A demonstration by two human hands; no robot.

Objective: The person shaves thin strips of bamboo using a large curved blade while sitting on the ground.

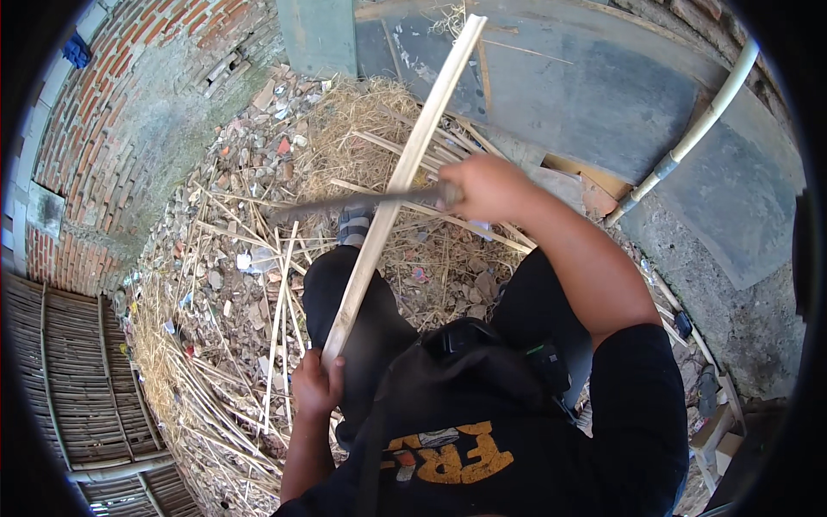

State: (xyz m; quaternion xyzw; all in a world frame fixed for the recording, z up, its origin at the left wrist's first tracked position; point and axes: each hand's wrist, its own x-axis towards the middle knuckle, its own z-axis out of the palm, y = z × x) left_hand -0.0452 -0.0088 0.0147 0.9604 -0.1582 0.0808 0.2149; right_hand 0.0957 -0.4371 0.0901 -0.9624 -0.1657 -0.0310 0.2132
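Observation:
A long split bamboo strip [419,142], pale and slightly hollowed, slants up and away from me across the middle. My left hand [316,385] is closed round its near end, beside my left knee. In my right hand [489,188] is the handle of a knife with a long dark blade [327,204]. The blade lies crosswise over the strip, pointing left, around the strip's middle. Whether its edge is biting into the bamboo I cannot tell. Part of the handle is hidden inside my fist.
Thin bamboo sticks [284,319] and straw-like shavings [357,129] litter the rubble around my feet. A brick wall [112,129] rises at the left, above a slatted bamboo panel [73,370]. Grey boards [586,69] stand at the back, with a pale pole [689,138] leaning at the right.

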